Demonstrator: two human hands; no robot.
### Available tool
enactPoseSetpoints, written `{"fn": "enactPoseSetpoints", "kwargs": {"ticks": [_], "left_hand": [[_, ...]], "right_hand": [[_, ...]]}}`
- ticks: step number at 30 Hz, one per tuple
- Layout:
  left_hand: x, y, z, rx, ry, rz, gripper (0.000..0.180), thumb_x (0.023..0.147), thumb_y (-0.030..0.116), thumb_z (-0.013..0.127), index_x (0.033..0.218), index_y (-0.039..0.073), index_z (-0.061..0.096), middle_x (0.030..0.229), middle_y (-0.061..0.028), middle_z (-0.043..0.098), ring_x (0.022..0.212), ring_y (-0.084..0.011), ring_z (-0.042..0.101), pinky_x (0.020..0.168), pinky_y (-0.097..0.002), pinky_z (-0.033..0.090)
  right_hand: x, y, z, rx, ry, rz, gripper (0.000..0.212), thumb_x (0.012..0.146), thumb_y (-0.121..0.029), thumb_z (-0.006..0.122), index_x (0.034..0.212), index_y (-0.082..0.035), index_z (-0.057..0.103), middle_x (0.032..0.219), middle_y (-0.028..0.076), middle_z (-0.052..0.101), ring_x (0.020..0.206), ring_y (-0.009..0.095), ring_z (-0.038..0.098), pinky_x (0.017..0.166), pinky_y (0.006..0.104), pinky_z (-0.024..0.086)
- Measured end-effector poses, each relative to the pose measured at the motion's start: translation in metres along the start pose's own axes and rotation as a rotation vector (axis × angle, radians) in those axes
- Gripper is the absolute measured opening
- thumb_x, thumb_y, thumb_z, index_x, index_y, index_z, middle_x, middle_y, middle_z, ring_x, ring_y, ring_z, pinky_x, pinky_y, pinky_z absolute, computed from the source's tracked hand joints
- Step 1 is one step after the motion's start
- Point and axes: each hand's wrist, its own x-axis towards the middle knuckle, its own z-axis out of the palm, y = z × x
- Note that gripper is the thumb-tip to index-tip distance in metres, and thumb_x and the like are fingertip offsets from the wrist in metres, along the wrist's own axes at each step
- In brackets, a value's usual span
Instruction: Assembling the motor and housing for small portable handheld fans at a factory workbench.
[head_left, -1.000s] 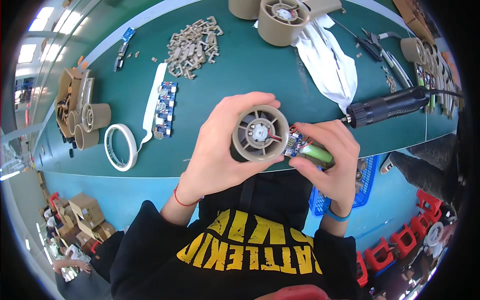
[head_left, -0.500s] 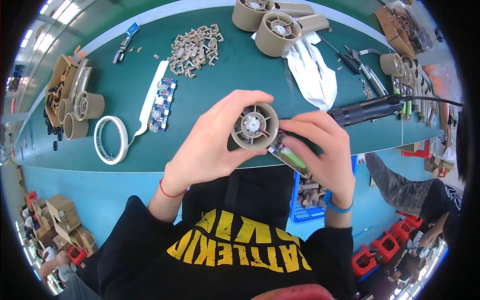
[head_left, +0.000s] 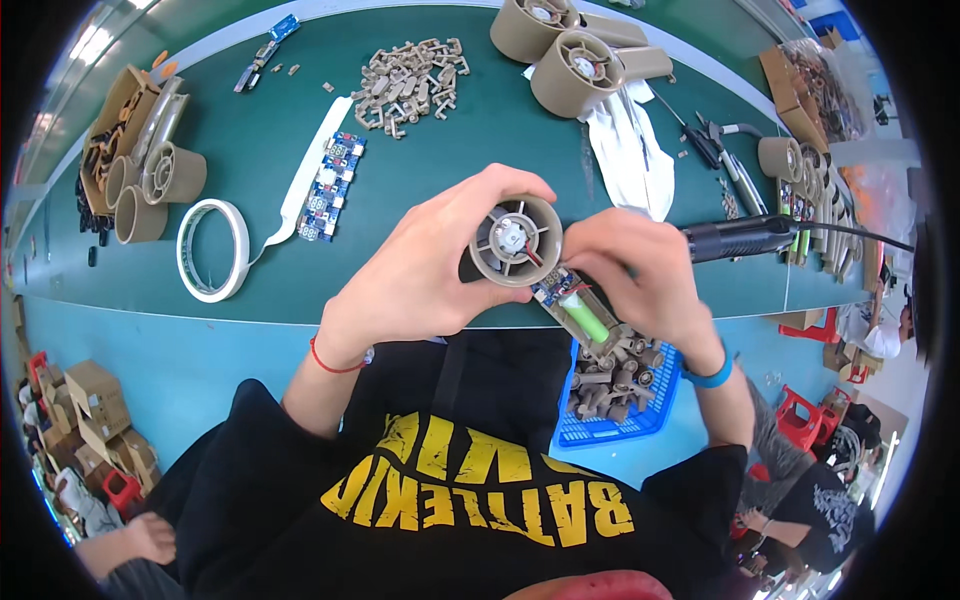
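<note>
My left hand is wrapped round the ring-shaped head of a beige handheld fan, thumb below and fingers over the top. A small motor with a red wire shows inside its spoked ring. The fan's handle lies uncovered, slanting down to the right; in it are a blue circuit board and a green battery cell. My right hand is closed, its fingertips pinched beside the ring and the top of the board. Whatever sits between those fingertips is hidden.
Below the handle is a blue basket of beige parts. A white tape roll, a row of circuit boards and a pile of small beige pieces lie left and ahead. To the right are a black cylindrical tool and more fan bodies.
My right hand's fingers have drawn together by the ring and off the handle, so the board and battery show more. My left hand keeps its hold; the whole view has shifted slightly.
</note>
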Motion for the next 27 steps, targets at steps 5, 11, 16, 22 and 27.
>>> {"fn": "enactPoseSetpoints", "kwargs": {"ticks": [5, 11, 16, 22, 27], "left_hand": [[0.008, -0.003, 0.004, -0.002, -0.006, 0.018, 0.067, 0.062, -0.005, 0.081, 0.121, 0.003, 0.05, 0.117, -0.0103, 0.057, 0.107, -0.0201, 0.059, 0.093, -0.0322, 0.046], [-0.003, 0.003, 0.002, 0.057, 0.112, -0.009, 0.066, 0.063, -0.002, 0.082, 0.122, 0.004, 0.052, 0.12, -0.0108, 0.055, 0.112, -0.0224, 0.057, 0.096, -0.0324, 0.046], [-0.009, 0.005, -0.003, 0.07, 0.111, 0.122, 0.063, 0.07, 0.01, 0.078, 0.126, 0.005, 0.048, 0.117, -0.0163, 0.056, 0.109, -0.0344, 0.056, 0.094, -0.0395, 0.045], [-0.012, 0.0, 0.011, -0.108, 0.101, 0.105, 0.07, 0.062, 0.005, 0.079, 0.12, 0.005, 0.041, 0.104, -0.0153, 0.058, 0.102, -0.0374, 0.057, 0.085, -0.043, 0.045], [-0.013, -0.005, 0.015, -0.028, 0.161, 0.133, 0.068, 0.063, 0.01, 0.079, 0.12, 0.005, 0.043, 0.103, -0.0148, 0.059, 0.099, -0.0347, 0.058, 0.083, -0.0415, 0.046]], "right_hand": [[-0.003, -0.01, -0.004, 0.125, 0.121, 0.21, 0.02, 0.073, 0.003, 0.07, 0.091, -0.002, 0.067, 0.085, 0.009, 0.067, 0.076, 0.026, 0.065, 0.068, 0.0336, 0.051], [-0.012, -0.028, -0.004, 0.036, 0.171, 0.268, 0.031, 0.077, 0.0, 0.069, 0.108, -0.002, 0.066, 0.098, 0.014, 0.066, 0.09, 0.031, 0.064, 0.079, 0.0367, 0.05], [-0.01, -0.058, 0.019, 0.095, 0.137, 0.499, 0.038, 0.08, -0.006, 0.07, 0.116, 0.0, 0.059, 0.102, 0.018, 0.063, 0.09, 0.032, 0.064, 0.08, 0.0368, 0.051], [-0.007, -0.061, 0.013, 0.066, 0.158, 0.619, 0.016, 0.09, -0.005, 0.065, 0.102, 0.004, 0.065, 0.096, 0.013, 0.067, 0.083, 0.014, 0.064, 0.074, 0.0268, 0.051], [-0.012, -0.042, 0.007, 0.055, 0.07, 0.586, 0.015, 0.09, -0.007, 0.065, 0.1, 0.005, 0.065, 0.088, 0.012, 0.068, 0.078, 0.014, 0.063, 0.07, 0.026, 0.051]]}}
